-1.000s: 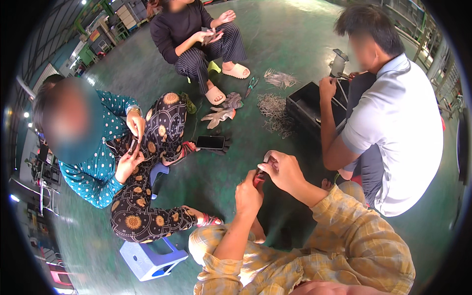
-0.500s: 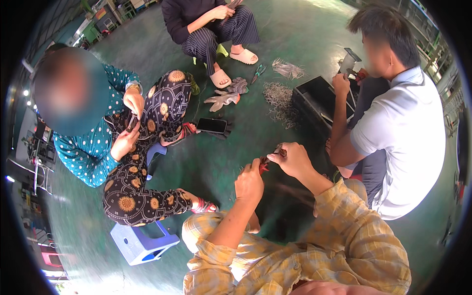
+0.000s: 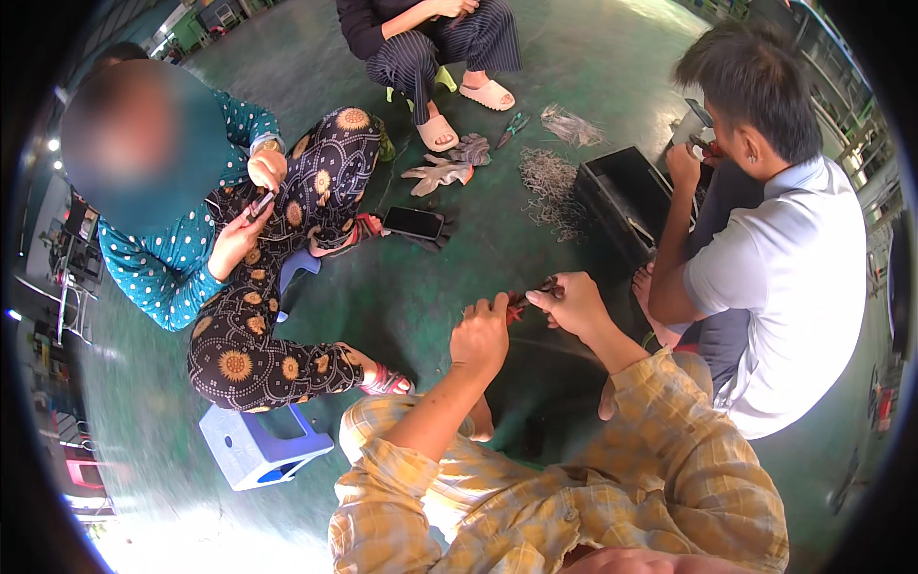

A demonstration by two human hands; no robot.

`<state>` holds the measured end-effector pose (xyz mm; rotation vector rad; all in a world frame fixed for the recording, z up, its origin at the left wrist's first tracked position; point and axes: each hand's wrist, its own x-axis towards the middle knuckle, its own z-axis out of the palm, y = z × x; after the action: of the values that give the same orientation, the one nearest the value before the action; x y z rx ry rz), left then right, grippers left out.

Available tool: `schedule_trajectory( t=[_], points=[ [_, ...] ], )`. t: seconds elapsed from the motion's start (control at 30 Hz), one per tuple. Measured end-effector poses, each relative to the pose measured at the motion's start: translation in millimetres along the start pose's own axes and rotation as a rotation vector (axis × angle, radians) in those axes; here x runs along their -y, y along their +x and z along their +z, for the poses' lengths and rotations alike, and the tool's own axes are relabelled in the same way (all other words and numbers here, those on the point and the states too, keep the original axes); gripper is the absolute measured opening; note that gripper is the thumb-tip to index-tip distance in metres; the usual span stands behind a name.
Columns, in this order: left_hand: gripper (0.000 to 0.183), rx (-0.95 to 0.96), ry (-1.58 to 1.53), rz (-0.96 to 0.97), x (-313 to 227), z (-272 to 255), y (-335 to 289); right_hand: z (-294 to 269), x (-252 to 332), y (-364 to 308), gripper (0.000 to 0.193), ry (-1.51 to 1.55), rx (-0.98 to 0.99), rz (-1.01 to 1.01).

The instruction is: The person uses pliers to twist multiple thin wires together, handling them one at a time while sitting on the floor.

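In front of my bent knees, both hands are raised close together over the floor. My left hand (image 3: pixel 480 335) is closed, its fingertips at a small red and dark object (image 3: pixel 516 308) whose kind I cannot make out. My right hand (image 3: pixel 577 304) pinches a dark piece (image 3: pixel 552 286) at the other end, thumb on the near side. Whether the two are one thing is hidden by the fingers. Beyond my hands, a heap of thin bent wire pieces (image 3: pixel 550 182) lies on the green floor.
A black open box (image 3: pixel 612 196) stands at the right by a person in a pale shirt. Toward the left are a phone (image 3: pixel 413 223), work gloves (image 3: pixel 442 176) and a blue stool (image 3: pixel 251 442). Pliers (image 3: pixel 513 128) and straight wires (image 3: pixel 572 125) lie farther off. Two other people sit left and ahead.
The view has shifted slightly. My hands stay together at the small object, the left one a little higher in the picture. The person on the left has shifted their hands.
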<state>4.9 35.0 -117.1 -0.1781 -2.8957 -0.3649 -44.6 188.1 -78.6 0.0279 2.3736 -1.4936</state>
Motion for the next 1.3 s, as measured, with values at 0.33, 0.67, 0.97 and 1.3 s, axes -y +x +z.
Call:
schedule_trajectory(
  t=[0.33,0.67,0.97,1.3],
  points=[
    [0.014,0.036,-0.025,0.021,2.0,-1.0,-0.1,2.7,-2.8,0.3,0.036,0.017,-0.035,0.019],
    [0.022,0.396,-0.375,-0.234,-1.8,-35.9,6.5,-8.0,-3.0,5.8,0.035,0.397,0.144,-0.131],
    [0.030,0.453,-0.619,-0.240,-11.2,-42.4,-14.5,-18.6,-9.5,14.3,0.027,0.456,0.128,-0.019],
    [0.022,0.615,-0.557,0.044,-16.3,-61.1,-34.4,-27.9,-60.7,47.1,0.029,0.526,0.186,0.342]
  ],
)
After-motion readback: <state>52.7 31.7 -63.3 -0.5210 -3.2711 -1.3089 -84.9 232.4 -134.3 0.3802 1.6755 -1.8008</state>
